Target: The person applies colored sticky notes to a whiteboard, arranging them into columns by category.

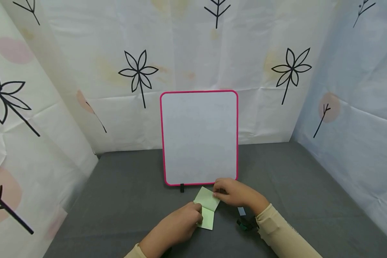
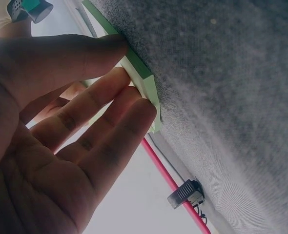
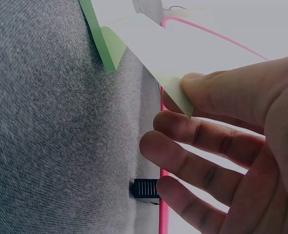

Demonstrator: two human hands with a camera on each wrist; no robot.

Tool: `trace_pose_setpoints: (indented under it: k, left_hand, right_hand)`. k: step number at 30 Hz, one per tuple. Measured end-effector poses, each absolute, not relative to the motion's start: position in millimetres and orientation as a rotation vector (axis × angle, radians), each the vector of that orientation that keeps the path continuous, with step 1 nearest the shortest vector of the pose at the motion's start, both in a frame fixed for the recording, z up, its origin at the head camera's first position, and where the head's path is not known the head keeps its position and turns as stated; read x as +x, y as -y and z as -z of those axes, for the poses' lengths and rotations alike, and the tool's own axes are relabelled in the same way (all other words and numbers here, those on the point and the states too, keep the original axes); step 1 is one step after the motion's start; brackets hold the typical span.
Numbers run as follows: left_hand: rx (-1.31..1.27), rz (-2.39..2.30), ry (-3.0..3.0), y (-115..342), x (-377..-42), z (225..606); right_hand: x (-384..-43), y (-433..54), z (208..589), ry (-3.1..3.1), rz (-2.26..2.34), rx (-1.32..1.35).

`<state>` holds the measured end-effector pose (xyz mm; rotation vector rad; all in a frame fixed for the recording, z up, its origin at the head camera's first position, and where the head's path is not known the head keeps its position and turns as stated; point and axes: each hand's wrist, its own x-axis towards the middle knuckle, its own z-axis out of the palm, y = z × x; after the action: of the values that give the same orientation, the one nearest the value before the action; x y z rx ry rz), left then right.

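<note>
Pale-green note pad (image 1: pixel 208 220), its top sheet (image 1: pixel 206 197) standing partly raised.
Pad: lying low over the grey table (image 1: pixel 132 200), the left hand (image 1: pixel 182 223) gripping it between thumb and fingers; the right hand (image 1: pixel 234 193) is pinching the sheet's corner. Progress, as judged: lifting is under way, full separation remaining, the sheet seemingly joining the pad along a crease. Behind: a pink-framed whiteboard (image 1: pixel 200 138) is standing upright.

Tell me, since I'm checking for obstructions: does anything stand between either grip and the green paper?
Nothing visible does: the person's left grip and right grip both pinch the green paper directly. The whiteboard stands beyond it, not in between.
</note>
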<state>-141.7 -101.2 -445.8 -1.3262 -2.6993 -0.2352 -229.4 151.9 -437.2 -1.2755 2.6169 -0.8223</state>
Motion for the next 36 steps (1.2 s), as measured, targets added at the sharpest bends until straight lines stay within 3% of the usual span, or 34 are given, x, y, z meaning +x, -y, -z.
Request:
trace_pose_setpoints:
  k: [36]
  left_hand:
    - [-1.335, 0.25, 2.631, 101, -141, 448]
  right_hand:
    - [-231, -163, 430, -2.647, 0.885, -1.259]
